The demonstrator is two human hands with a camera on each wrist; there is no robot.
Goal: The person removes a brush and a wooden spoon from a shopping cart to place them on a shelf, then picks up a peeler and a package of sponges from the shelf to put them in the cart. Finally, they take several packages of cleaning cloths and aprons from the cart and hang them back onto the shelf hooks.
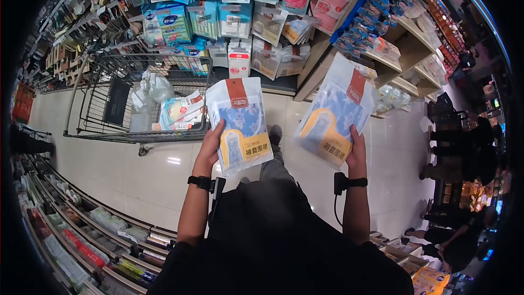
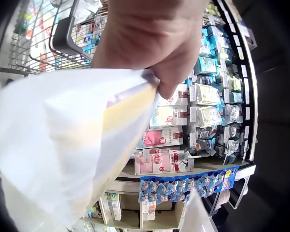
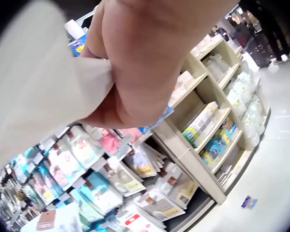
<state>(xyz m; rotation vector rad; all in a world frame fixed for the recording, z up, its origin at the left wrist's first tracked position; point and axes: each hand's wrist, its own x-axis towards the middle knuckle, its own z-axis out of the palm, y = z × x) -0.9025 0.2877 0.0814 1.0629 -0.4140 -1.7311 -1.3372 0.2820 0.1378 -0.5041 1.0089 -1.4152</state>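
Note:
In the head view my left hand grips an apron-and-sleeves packet by its left edge, thumb on the front. The packet is clear plastic with blue floral cloth inside, a brown top label and a yellow lower band. My right hand holds a second, matching apron-and-sleeves packet by its right edge, tilted and apart from the first. From the left wrist, the first packet's pale back fills much of the view below the hand. The right wrist view has the other packet's blurred white back beside the hand.
A wire shopping cart with bagged goods stands at left. Ahead hang packaged goods on a display. Wooden shelves rise at right, and a low shelf rack lies at lower left. Several people stand in the aisle at right.

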